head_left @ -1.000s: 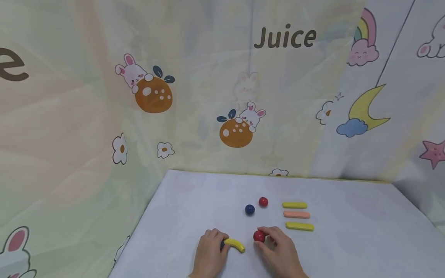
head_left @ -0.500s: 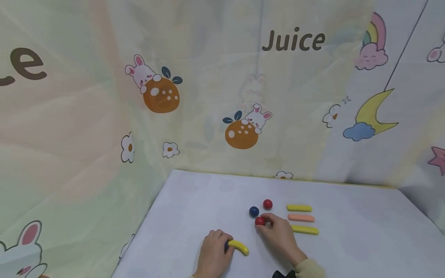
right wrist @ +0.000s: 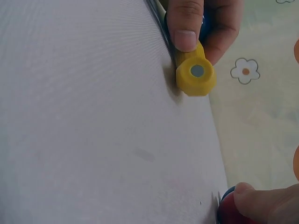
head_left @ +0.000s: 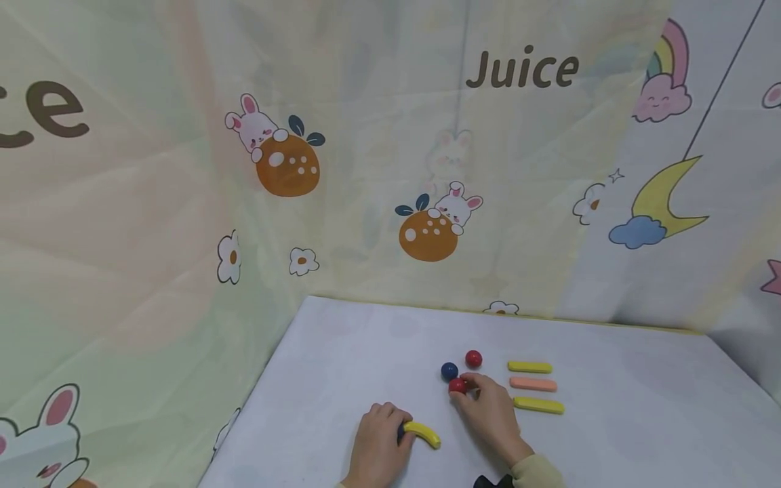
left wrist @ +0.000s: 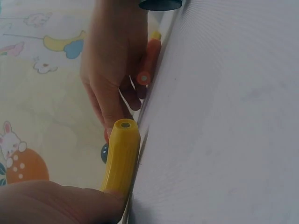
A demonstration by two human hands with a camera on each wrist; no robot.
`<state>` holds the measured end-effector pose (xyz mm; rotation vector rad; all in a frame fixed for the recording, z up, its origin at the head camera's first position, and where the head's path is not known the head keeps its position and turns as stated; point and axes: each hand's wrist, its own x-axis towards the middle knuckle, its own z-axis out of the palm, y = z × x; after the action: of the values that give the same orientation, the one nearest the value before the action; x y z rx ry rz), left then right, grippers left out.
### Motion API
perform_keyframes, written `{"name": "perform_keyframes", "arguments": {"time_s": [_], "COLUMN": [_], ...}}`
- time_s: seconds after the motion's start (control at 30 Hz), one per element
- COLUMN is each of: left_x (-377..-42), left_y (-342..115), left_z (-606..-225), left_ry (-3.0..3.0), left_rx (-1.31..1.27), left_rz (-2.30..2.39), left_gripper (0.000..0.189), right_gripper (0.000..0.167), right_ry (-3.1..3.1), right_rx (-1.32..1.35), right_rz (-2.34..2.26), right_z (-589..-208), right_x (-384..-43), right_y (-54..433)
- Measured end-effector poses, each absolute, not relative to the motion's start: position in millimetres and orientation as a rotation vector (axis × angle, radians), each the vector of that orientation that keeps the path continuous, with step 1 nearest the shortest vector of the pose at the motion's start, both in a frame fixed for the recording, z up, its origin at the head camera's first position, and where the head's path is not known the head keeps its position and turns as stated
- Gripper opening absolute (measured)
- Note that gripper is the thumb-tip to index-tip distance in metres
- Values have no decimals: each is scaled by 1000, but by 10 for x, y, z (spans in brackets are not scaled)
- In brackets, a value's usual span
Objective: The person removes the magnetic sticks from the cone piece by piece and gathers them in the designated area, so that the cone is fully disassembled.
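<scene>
My left hand (head_left: 379, 446) grips a dark blue ball (head_left: 401, 432) and the end of a curved yellow stick (head_left: 424, 433) that meets it. A grey disc shows in the stick's free end (right wrist: 197, 71) in the right wrist view. Between thumb and fingers my right hand (head_left: 493, 417) pinches a red ball (head_left: 457, 386) at the table surface. Just behind that ball sits another blue ball (head_left: 449, 371); whether the two touch I cannot tell. A second red ball (head_left: 473, 358) lies a little farther back to the right.
To the right of my right hand lie a yellow stick (head_left: 529, 367), an orange stick (head_left: 533, 384) and a nearer yellow stick (head_left: 539, 405), roughly parallel. The white table (head_left: 342, 352) ends at a printed cloth (head_left: 354, 271) behind and at the left.
My right hand has carried the red ball forward, away from me, to beside the blue ball. My left hand keeps its hold. The head view has shifted slightly.
</scene>
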<state>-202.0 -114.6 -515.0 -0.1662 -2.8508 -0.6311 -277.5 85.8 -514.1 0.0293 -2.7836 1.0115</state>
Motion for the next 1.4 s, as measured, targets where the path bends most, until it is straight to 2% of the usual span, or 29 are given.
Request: {"name": "perform_keyframes", "arguments": {"time_s": [0.3, 0.47, 0.63, 0.87, 1.0, 1.23, 1.4], "left_x": [-2009, -2009, -2012, -2005, -2001, -2004, -2010], "left_y": [-1133, -1131, -1141, -1152, -1141, -1116, -1107], "left_z": [-5163, -5165, -5168, -5178, -5178, -5143, -5143], "left_ry": [-2833, -2835, -2821, -2824, -2828, -2821, -2820], "left_rx": [-183, -197, -242, -311, -349, -384, -346], "left_rz": [-629, -637, -630, -680, -691, -711, -729], "left_gripper": [17, 16, 16, 15, 18, 40, 35], "right_gripper": [48, 38, 23, 31, 25, 20, 22], "right_ry": [-2803, -2791, -2863, -3016, -2999, -2900, -2895], "right_rx": [-57, -83, 73, 284, 235, -42, -117], "right_rz": [989, 942, 959, 969, 947, 850, 874], "right_z": [-5120, -5038, -5041, -5120, -5139, -5150, -5152], "right_x": [-2692, -2462, -2162, -1999, -1998, -2017, -2016], "right_y": [894, 897, 785, 674, 630, 622, 677]}}
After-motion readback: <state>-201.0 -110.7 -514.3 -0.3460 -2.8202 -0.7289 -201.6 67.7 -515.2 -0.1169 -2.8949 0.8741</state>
